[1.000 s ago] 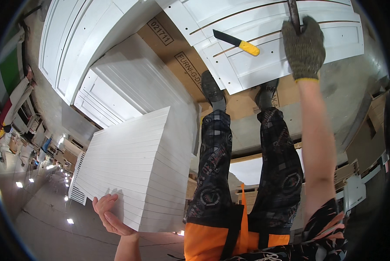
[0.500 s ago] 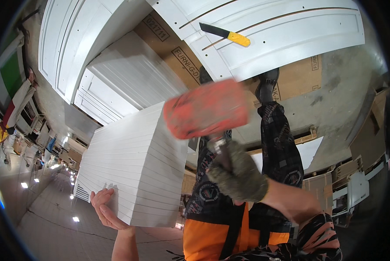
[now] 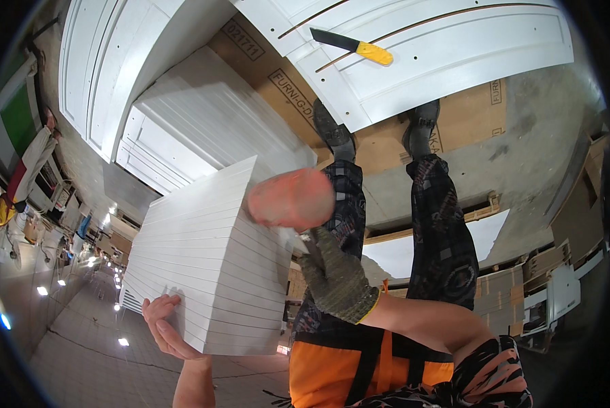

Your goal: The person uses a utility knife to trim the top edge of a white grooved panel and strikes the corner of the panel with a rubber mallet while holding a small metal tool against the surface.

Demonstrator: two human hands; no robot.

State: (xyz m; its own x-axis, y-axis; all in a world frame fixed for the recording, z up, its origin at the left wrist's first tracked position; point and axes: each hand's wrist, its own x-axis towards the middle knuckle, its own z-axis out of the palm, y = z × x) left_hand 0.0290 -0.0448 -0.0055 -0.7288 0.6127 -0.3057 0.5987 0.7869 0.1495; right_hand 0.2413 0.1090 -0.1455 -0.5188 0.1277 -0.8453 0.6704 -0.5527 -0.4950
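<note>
My gloved right hand (image 3: pixel 335 275) is closed round the handle of a red rubber mallet (image 3: pixel 292 198). The mallet's head is blurred and overlaps the upper edge of a white grooved panel piece (image 3: pixel 182 251); whether it touches the panel I cannot tell. My bare left hand (image 3: pixel 169 328) rests on the lower left part of that piece, fingers laid against its grooved face. The piece stands tilted at my left, with two grooved faces meeting at a corner.
Ahead lies a white panel (image 3: pixel 448 51) with slots and holes, bearing a tool with a yellow handle (image 3: pixel 374 53) and dark blade. Further white furniture parts (image 3: pixel 175 139) stand at the left. Flattened cardboard (image 3: pixel 386 153) lies under my shoes (image 3: pixel 420 129). Cartons (image 3: pixel 499 299) stand at the right.
The mallet has swung left and slightly down toward the panel piece's edge, my right hand moving left with it. My left hand has stayed on the piece.
</note>
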